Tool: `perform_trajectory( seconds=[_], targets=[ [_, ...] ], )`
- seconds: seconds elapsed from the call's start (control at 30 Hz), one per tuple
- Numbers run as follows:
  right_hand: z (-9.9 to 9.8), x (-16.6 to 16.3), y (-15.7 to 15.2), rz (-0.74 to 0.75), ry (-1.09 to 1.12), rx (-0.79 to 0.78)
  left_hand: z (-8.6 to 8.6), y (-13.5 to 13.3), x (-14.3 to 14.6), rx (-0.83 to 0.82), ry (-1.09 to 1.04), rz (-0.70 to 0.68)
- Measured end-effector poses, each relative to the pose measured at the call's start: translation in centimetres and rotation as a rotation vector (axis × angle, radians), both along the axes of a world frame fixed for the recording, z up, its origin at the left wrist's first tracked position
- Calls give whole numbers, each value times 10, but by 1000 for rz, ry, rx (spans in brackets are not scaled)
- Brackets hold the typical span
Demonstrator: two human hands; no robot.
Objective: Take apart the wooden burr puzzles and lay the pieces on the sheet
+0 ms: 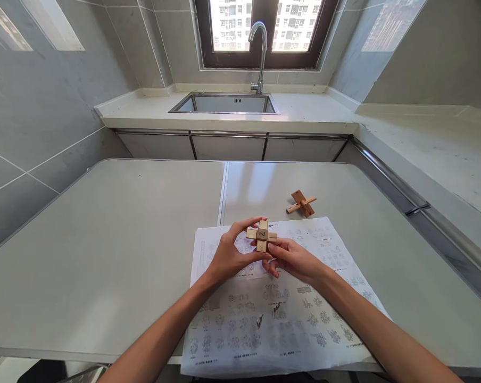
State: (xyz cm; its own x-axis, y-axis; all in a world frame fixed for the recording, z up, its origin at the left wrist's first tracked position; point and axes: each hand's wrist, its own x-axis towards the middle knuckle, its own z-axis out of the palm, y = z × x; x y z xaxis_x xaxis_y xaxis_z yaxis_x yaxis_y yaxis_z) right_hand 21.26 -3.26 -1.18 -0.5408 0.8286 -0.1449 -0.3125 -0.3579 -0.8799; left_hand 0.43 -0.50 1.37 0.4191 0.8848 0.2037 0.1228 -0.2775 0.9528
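Both my hands hold a light wooden cross-shaped puzzle [262, 235] just above a printed sheet of diagrams [272, 314]. My left hand [228, 255] grips it from the left, fingers curled over its top. My right hand [292, 259] supports it from the right and below. A dark square with a mark shows on the puzzle's centre block. A second, darker wooden cross puzzle [301, 204] lies on the table beyond the sheet, apart from both hands.
The grey table [105, 255] has a seam down its middle. Behind it runs a counter with a steel sink [224, 103] and tap [260, 53] under a window. Another counter [436, 154] runs along the right.
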Motion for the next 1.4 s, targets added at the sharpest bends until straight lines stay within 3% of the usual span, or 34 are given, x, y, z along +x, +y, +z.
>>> perform_trajectory(
  seconds=[0.2, 0.37, 0.6, 0.83, 1.0, 1.23, 1.4],
  targets=[
    [-2, 3, -1, 102, 114, -75, -3, -3, 2, 4, -88, -48],
    [-3, 2, -2, 89, 112, -55, -1, -2, 0, 36, -58, -76],
    [-2, 1, 0, 76, -6, 111, 5, 0, -1, -268, -122, -250],
    [0, 0, -2, -97, -285, 255, 5, 0, 0, -327, -225, -177],
    [0, 0, -3, -171, -353, 294, 7, 1, -1, -290, -220, -172],
    [-4, 4, -2, -45, -151, 235, 6, 3, -3, -351, -268, -308],
    [-6, 3, -3, 170, 12, 168, 4, 2, -4, -390, -283, -456]
  ],
)
